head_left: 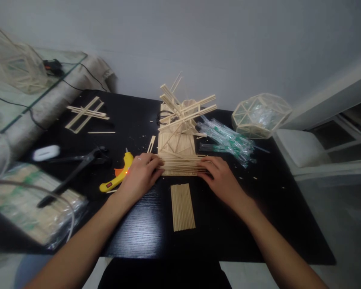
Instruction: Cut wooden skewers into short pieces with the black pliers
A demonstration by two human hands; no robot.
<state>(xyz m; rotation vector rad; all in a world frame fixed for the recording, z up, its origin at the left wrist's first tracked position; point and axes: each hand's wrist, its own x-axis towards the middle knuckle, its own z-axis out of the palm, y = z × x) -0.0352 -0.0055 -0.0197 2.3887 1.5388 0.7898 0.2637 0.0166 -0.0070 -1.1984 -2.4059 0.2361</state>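
My left hand (140,174) and my right hand (221,178) grip the two ends of a flat row of thin wooden sticks (180,164) lying crosswise on the black table (258,208). Both hands have their fingers curled onto the stick ends. Just behind the row stands a stick model (180,120) with a flat panel base and crossed sticks poking up. A second small panel of glued sticks (183,206) lies flat between my wrists, nearer to me.
A yellow glue gun (120,174) lies beside my left hand, black pliers (78,162) further left. Crossed sticks (87,113) lie at the back left, plastic wrappers (228,138) and a faceted stick dome (260,114) at the back right. Bagged sticks (27,204) sit at the left edge.
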